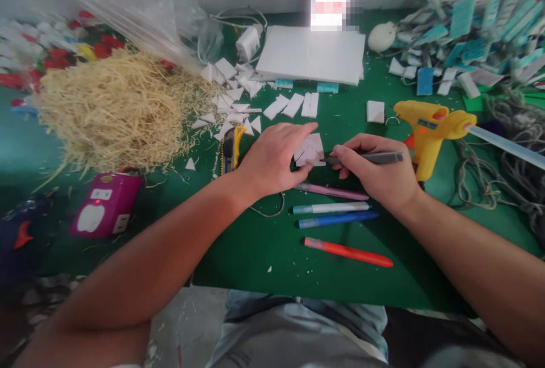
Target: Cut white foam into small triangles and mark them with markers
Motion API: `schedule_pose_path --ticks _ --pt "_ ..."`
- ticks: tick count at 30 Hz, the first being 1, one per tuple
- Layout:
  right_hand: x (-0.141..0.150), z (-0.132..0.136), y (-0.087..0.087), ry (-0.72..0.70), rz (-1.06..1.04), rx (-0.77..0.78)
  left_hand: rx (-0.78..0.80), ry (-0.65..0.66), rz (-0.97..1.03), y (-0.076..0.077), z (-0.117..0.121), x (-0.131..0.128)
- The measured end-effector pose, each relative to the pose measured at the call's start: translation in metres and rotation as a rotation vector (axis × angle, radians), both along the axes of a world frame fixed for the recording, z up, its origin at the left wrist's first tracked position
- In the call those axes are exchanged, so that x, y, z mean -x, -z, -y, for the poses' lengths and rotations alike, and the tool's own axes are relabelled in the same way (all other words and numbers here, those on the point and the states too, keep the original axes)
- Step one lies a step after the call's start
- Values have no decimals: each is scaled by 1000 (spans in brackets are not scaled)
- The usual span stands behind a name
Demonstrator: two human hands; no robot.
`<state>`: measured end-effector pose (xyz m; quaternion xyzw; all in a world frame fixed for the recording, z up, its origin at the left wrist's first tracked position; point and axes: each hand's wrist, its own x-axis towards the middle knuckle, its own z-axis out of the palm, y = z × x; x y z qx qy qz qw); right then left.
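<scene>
My right hand (374, 169) is closed round a dark grey marker pen (381, 157), its tip at the right edge of a small white board piece (313, 149). Dark lines show on that piece. My left hand (279, 158) steadies the piece from the left, thumb at its lower edge and fingers over its upper left. Part of the piece is hidden under this hand. Just below lie a pink marker (332, 191), a white marker (332, 208), a blue marker (338, 218) and a red marker (349, 251). A yellow utility knife (230, 149) lies beside my left wrist.
A yellow glue gun (426, 129) with a glue stick stands right, near grey cord (477, 175). White sheets (313, 53) and cut pieces (292, 105) lie behind. Straw (114, 112) and a magenta power box (106, 203) are left. Blue-white scraps (464, 33) pile up far right.
</scene>
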<state>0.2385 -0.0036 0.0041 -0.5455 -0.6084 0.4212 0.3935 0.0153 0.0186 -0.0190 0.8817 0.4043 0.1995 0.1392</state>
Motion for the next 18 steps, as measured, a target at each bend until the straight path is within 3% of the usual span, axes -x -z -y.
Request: schedule_pose_path --ticks 18 --pt "-1 -1 0 3 9 15 -85 36 48 6 -1 3"
